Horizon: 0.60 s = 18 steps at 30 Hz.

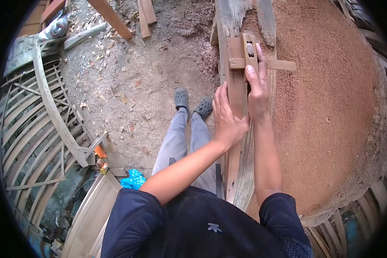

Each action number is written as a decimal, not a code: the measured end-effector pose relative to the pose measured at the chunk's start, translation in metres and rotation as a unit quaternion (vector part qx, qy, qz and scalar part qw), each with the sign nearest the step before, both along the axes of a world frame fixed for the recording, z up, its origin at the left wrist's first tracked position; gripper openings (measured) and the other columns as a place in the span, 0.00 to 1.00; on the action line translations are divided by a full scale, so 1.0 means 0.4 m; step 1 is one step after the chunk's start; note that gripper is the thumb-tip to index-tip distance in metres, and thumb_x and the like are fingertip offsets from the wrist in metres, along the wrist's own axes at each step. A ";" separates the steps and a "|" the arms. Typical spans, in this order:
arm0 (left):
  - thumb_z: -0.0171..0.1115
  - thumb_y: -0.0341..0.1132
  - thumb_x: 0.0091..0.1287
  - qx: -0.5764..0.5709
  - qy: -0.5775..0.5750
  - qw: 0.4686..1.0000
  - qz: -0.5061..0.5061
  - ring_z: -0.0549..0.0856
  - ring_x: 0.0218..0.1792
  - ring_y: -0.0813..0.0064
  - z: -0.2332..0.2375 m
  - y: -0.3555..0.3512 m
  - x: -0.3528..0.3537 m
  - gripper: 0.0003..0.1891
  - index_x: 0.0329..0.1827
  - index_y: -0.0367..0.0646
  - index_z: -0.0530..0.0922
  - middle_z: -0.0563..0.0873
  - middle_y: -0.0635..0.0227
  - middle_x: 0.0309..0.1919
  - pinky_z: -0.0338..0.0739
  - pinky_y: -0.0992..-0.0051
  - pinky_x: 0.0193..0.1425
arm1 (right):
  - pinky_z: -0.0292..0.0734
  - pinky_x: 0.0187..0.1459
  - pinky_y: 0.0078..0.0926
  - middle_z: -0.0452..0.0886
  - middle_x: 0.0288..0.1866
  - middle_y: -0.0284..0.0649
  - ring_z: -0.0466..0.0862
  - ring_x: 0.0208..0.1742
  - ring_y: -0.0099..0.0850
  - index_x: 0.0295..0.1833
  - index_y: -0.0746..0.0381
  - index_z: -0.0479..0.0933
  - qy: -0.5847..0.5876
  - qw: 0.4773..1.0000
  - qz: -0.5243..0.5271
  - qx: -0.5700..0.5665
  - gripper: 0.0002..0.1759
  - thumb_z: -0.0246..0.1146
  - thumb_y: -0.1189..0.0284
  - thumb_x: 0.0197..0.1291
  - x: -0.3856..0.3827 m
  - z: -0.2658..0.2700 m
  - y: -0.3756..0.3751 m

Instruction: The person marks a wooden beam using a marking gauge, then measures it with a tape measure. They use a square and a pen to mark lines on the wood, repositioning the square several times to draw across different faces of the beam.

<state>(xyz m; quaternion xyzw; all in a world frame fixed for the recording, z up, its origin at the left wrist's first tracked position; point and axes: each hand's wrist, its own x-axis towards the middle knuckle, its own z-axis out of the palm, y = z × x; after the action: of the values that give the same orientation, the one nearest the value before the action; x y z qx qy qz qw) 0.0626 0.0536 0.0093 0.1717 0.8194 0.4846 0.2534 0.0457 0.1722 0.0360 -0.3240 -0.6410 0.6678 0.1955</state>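
A long wooden board [238,92] lies lengthwise on a weathered wooden bench [247,172]. My left hand [228,115] rests on the board, its fingers lying along the left edge. Farther up, my right hand [259,88] grips a small wooden hand plane [250,53], with the thumb on its near end and the fingers along its right side. The plane sits by the board's right edge, close to the far end. Crossing there is a short wooden crosspiece [284,65] that sticks out to the right.
Reddish sawdust [327,112] covers the ground right of the bench. Curved wooden slats [26,124] and a long curved beam [51,103] are at the left. A panelled wooden piece [92,210] and a blue cloth [133,179] lie at the lower left. Timber pieces [109,19] lie at the top.
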 end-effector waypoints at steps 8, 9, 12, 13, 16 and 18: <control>0.75 0.31 0.55 -0.010 -0.011 1.000 -0.004 0.64 0.76 0.38 0.004 0.001 -0.001 0.53 0.82 0.33 0.51 0.63 0.40 0.74 0.55 0.47 0.81 | 0.63 0.77 0.34 0.67 0.78 0.49 0.70 0.75 0.35 0.86 0.65 0.52 0.000 1.000 0.008 -0.015 0.36 0.51 0.70 0.76 -0.022 -0.003 0.019; 0.75 0.31 0.55 -0.008 -0.006 1.000 -0.005 0.64 0.76 0.38 0.003 0.000 -0.002 0.53 0.82 0.33 0.51 0.63 0.40 0.74 0.55 0.47 0.81 | 0.62 0.77 0.34 0.67 0.79 0.48 0.69 0.76 0.35 0.85 0.65 0.52 0.010 1.000 0.012 -0.020 0.35 0.51 0.70 0.76 -0.016 -0.011 0.017; 0.74 0.31 0.55 -0.006 0.001 1.000 -0.006 0.64 0.76 0.39 0.008 0.000 -0.007 0.53 0.82 0.33 0.51 0.64 0.41 0.74 0.56 0.47 0.81 | 0.60 0.78 0.33 0.66 0.80 0.48 0.69 0.77 0.34 0.85 0.65 0.54 0.055 0.998 0.001 -0.029 0.35 0.52 0.70 0.77 0.011 -0.015 -0.013; 0.74 0.31 0.55 -0.008 -0.002 1.000 -0.006 0.64 0.76 0.39 0.010 0.001 -0.006 0.53 0.82 0.34 0.51 0.64 0.41 0.74 0.56 0.48 0.81 | 0.60 0.79 0.33 0.66 0.80 0.48 0.68 0.78 0.35 0.85 0.65 0.54 0.057 0.998 -0.004 -0.021 0.35 0.52 0.70 0.77 0.006 -0.016 -0.013; 0.74 0.31 0.55 -0.006 0.003 1.000 -0.009 0.64 0.76 0.40 0.000 -0.001 0.000 0.53 0.82 0.34 0.51 0.64 0.40 0.74 0.56 0.48 0.81 | 0.60 0.79 0.34 0.65 0.81 0.49 0.68 0.78 0.36 0.85 0.65 0.53 -0.004 0.999 0.008 0.032 0.35 0.52 0.71 0.77 -0.025 -0.018 0.024; 0.75 0.31 0.54 -0.010 0.005 1.000 -0.012 0.64 0.76 0.40 0.001 -0.002 -0.001 0.53 0.82 0.33 0.51 0.64 0.40 0.74 0.56 0.48 0.81 | 0.60 0.79 0.35 0.65 0.81 0.50 0.68 0.78 0.37 0.85 0.65 0.54 0.001 1.000 0.009 0.007 0.35 0.52 0.71 0.76 -0.016 -0.023 0.017</control>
<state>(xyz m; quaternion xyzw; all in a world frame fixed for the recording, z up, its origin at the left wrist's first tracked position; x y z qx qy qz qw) 0.0624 0.0526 0.0099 0.1814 0.8233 0.4727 0.2566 0.0392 0.1792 0.0269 -0.3164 -0.6482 0.6653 0.1926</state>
